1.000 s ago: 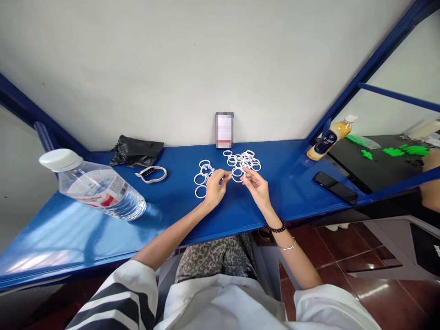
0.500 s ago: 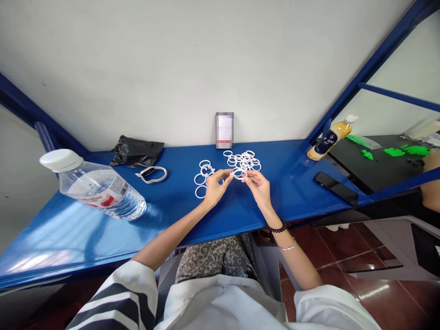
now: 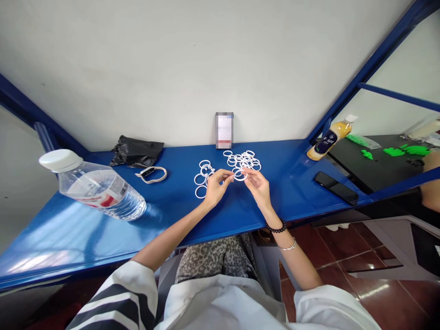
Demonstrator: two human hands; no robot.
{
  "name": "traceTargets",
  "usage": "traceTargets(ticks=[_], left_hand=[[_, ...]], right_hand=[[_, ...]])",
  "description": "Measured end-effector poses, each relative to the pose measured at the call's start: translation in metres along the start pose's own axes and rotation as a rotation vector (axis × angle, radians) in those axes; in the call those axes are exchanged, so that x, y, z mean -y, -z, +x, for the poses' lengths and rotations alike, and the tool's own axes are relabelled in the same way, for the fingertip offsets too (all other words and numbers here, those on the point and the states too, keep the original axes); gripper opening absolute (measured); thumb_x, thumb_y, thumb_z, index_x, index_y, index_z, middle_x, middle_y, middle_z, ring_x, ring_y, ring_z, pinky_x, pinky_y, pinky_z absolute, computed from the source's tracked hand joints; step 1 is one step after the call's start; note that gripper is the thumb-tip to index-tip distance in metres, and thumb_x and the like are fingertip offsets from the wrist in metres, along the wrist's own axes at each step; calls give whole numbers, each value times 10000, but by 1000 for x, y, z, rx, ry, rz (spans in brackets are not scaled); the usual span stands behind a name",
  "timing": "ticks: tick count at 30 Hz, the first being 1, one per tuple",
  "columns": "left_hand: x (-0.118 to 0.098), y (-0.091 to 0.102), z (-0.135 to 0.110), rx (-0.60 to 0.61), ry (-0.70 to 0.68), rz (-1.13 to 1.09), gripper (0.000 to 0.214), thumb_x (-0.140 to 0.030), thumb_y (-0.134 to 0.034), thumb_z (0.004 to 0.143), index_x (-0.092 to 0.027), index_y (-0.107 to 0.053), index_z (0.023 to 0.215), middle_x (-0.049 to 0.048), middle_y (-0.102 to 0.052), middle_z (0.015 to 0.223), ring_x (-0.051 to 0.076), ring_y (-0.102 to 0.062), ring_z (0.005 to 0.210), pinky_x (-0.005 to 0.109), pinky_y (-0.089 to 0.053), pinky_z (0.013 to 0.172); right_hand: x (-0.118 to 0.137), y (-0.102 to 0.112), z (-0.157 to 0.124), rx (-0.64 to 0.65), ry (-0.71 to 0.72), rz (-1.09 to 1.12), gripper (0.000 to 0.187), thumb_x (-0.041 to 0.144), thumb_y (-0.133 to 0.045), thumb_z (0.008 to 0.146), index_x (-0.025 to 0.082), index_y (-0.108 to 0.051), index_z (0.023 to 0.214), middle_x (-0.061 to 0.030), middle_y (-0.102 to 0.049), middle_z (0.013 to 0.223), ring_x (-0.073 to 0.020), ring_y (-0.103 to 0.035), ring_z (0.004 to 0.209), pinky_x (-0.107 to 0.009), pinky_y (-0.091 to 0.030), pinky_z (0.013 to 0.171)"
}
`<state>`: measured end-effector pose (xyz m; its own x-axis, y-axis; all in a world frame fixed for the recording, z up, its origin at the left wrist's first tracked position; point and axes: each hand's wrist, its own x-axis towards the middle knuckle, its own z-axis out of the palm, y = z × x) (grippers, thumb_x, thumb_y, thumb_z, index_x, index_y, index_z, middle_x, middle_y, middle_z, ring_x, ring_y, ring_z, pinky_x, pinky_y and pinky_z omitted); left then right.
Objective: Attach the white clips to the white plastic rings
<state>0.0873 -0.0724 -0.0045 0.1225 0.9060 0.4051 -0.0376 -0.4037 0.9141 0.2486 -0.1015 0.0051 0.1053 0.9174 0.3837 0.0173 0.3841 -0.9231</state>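
Between my two hands, just above the blue table (image 3: 165, 201), is a white plastic ring (image 3: 240, 179). My right hand (image 3: 258, 184) pinches its right side between thumb and fingers. The fingertips of my left hand (image 3: 217, 184) are pinched together at the ring's left edge, where a small white piece shows; its shape is too small to make out. Behind my right hand lies a pile of similar white rings (image 3: 253, 153). More white rings (image 3: 200, 192) lie to the left of my left hand, partly overlapping one another.
A large water bottle (image 3: 103, 192) stands at the left, near a black plastic bag (image 3: 135, 152) and a watch (image 3: 153, 175). A phone (image 3: 224, 133) leans on the wall. At right are a drink bottle (image 3: 332, 137), a dark phone (image 3: 336, 188) and another person's arm (image 3: 431, 188).
The held ring has shifted slightly right and tilted so its opening shows more. My left fingertips have drawn a little away from its middle; the piles have not moved.
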Motion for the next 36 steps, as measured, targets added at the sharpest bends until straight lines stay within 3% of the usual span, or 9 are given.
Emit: traceTargets(ticks=[8,16,22,25,29,36], left_hand=[[-6,-2,-3,10,-63,83,228,-393,-648,846,-169,-679,874,63,-675,897,155,-684,727,286,-554,698],[0,-4,-3,58,189,-143,335,-406,-744,736,-157,-657,943,49,-705,807,191,-706,742,301,-562,695],[4,-7,-3,71,267,-279,403,-353,-773,691,-146,-608,994,22,-676,822,171,-702,711,300,-552,691],[5,-7,-3,89,306,-326,442,-343,-789,670,-143,-605,1019,22,-677,800,177,-701,712,310,-552,699],[5,-6,-3,146,335,-306,353,-384,-778,685,-136,-649,901,58,-699,845,181,-700,737,305,-550,702],[2,-4,-1,120,291,-232,387,-518,-738,717,-150,-695,830,57,-714,737,178,-683,703,291,-548,654]], right_hand=[[2,-2,-2,76,-14,16,423,398,-687,822,241,-617,1209,-89,-608,1338,-244,-596,1223,-417,-473,1071],[3,-1,-3,96,-9,34,437,403,-650,858,254,-605,1266,-83,-583,1373,-248,-598,1224,-398,-500,1039],[2,0,-4,102,-23,26,449,435,-615,878,272,-595,1296,-72,-591,1367,-254,-613,1205,-405,-515,1018],[1,0,-4,100,-40,0,468,459,-612,872,252,-602,1292,-79,-620,1331,-259,-615,1202,-407,-516,1015],[0,0,-3,71,-52,-17,433,445,-624,867,236,-632,1247,-86,-692,1214,-254,-664,1122,-412,-530,986],[-6,3,-1,2,-59,-83,373,462,-654,836,225,-691,1121,-75,-755,1000,-238,-714,936,-406,-558,901]])
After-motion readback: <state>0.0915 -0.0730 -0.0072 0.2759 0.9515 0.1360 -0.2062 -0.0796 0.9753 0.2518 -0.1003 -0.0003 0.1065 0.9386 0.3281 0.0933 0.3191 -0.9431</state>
